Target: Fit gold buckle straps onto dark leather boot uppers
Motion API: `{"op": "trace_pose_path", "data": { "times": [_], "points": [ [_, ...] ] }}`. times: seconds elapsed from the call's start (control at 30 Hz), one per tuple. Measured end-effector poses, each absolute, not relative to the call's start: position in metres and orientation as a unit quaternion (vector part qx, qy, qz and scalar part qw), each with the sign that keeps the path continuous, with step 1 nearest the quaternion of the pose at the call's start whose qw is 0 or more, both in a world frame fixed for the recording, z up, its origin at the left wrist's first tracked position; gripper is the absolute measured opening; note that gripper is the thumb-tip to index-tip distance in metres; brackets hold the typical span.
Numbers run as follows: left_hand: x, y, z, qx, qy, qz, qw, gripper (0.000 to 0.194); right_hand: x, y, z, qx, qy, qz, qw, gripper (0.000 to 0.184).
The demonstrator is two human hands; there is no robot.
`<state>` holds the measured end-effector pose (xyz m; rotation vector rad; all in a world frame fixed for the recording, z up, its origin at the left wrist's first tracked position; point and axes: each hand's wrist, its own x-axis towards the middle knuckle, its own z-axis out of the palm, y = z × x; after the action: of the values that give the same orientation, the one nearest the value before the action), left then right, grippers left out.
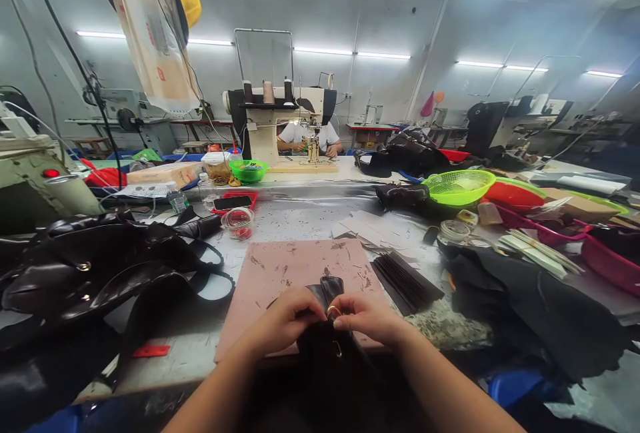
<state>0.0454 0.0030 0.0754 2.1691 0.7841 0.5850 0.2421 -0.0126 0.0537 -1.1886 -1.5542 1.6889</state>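
My left hand (285,320) and my right hand (367,316) meet over the near edge of a pink work board (300,270). Both pinch a dark leather strap (331,288) and a small gold metal ring (333,312) between their fingertips. The strap belongs to a dark leather piece (325,366) that runs down towards me between my forearms. A second gold ring (339,349) shows on it just below my hands.
Dark leather bags (100,266) are heaped at the left. A stack of black strips (405,280) lies right of the board, black fabric (540,306) beyond. Green basket (459,186), red trays and a tape roll (238,220) sit further back. Another person sews at a machine (280,120) opposite.
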Motion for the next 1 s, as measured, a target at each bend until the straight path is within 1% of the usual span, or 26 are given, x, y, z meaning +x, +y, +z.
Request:
{"op": "trace_pose_path", "data": {
  "times": [0.1, 0.23, 0.33, 0.43, 0.5, 0.6, 0.7, 0.77, 0.9, 1.0],
  "points": [
    [0.048, 0.005, 0.072, 0.808, 0.334, 0.240, 0.422, 0.012, 0.243, -0.012, 0.056, -0.438, -0.599, 0.618, 0.261, 0.013],
    [0.050, 0.009, 0.063, 0.714, 0.343, 0.257, 0.553, 0.007, 0.245, -0.014, 0.058, -0.420, -0.613, 0.621, 0.250, 0.017],
    [0.048, 0.013, 0.057, 0.662, 0.306, 0.265, 0.631, 0.014, 0.246, -0.015, 0.057, -0.399, -0.616, 0.631, 0.251, 0.020],
    [0.048, 0.016, 0.057, 0.667, 0.284, 0.248, 0.643, 0.015, 0.244, -0.015, 0.054, -0.396, -0.607, 0.638, 0.259, 0.022],
    [0.049, 0.015, 0.060, 0.699, 0.305, 0.232, 0.604, 0.011, 0.243, -0.014, 0.051, -0.398, -0.596, 0.643, 0.271, 0.024],
    [0.051, 0.011, 0.069, 0.760, 0.367, 0.221, 0.488, 0.006, 0.244, -0.014, 0.047, -0.366, -0.575, 0.666, 0.305, 0.031],
    [0.051, 0.005, 0.076, 0.821, 0.395, 0.210, 0.354, 0.012, 0.244, -0.014, 0.040, -0.335, -0.569, 0.674, 0.332, 0.037],
    [0.050, 0.002, 0.078, 0.849, 0.390, 0.206, 0.290, 0.015, 0.243, -0.014, 0.036, -0.339, -0.579, 0.655, 0.346, 0.037],
    [0.054, -0.002, 0.078, 0.881, 0.380, 0.210, 0.190, 0.017, 0.236, -0.014, 0.032, -0.369, -0.590, 0.608, 0.381, 0.032],
    [0.059, -0.004, 0.079, 0.875, 0.397, 0.222, 0.166, 0.016, 0.230, -0.015, 0.034, -0.399, -0.586, 0.578, 0.404, 0.030]
  ]
}}
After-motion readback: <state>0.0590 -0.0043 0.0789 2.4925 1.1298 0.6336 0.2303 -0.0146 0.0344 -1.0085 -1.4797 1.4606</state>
